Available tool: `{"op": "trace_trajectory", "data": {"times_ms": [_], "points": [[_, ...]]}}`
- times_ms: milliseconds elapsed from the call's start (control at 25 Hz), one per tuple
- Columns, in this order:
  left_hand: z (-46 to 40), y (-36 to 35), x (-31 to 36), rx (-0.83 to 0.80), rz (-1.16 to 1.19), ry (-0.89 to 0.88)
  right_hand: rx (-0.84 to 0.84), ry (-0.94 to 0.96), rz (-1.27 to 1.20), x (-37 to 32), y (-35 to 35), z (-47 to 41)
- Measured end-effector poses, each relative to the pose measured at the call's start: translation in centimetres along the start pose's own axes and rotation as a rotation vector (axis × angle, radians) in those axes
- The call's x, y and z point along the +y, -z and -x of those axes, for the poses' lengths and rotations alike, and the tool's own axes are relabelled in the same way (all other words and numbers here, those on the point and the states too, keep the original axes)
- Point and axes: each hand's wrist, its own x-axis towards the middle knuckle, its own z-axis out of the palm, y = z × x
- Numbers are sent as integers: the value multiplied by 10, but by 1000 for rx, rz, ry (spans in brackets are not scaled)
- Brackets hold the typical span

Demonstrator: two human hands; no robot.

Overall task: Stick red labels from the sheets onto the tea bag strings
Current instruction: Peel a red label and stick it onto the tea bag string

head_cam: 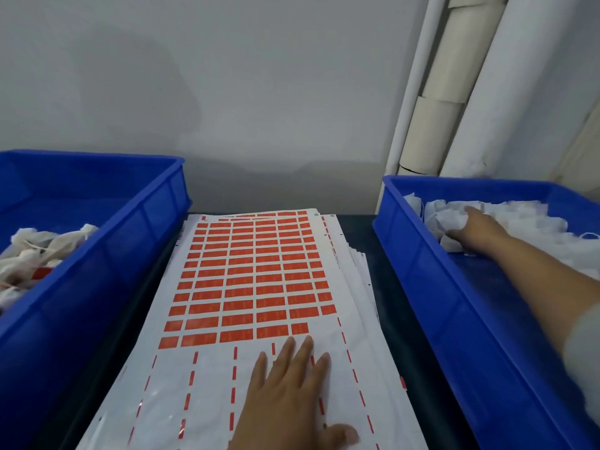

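A white sheet (207,378) of red labels (250,277) lies in the middle, on top of a stack of more sheets; its near rows are peeled bare. My left hand (292,394) rests flat on that bare part, fingers spread, holding nothing. My right hand (477,230) reaches into the right blue bin (418,258) and lies on the pile of white tea bags (519,219), fingers curled into them; whether it grips one cannot be made out. The left blue bin (113,241) holds tea bags (39,251) with strings, one with a red label.
The sheets lie on a dark table top (386,274) between the two bins. Behind is a grey wall, and white rolls (454,92) lean in the back right corner.
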Motion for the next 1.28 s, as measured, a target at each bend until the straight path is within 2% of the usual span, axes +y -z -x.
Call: {"op": "trace_trajectory", "data": {"times_ms": [200,280,360,480,560,640,680,760,880,1000,1080,1200,1280], "points": [[-5,-3,2,-29,-13,1,-78,-46,-30,19,-31,-22],[-7,-4,1,-43,6,7,-19,-111,-52,22,-35,-23],[-6,-4,0,-52,4,4,106,-168,-94,21,-32,-22],[-4,-4,2,-14,15,16,354,-119,-238,12,1,-8],[-1,-5,3,25,29,36,497,-4,-361,-9,31,16],[3,-4,5,60,73,60,546,182,-433,-41,57,55],[7,-1,7,87,111,62,520,276,-467,-58,66,78],[16,12,8,188,297,74,356,416,-532,-93,70,131],[33,49,0,488,729,82,31,542,-399,-124,47,202],[58,87,-20,678,965,-45,-170,615,-313,-138,11,253],[70,98,-33,732,969,-68,-235,584,-309,-143,-10,271],[74,92,-50,796,834,54,-258,510,-323,-149,-44,288],[71,79,-55,782,786,124,-254,496,-280,-151,-67,296]]}}
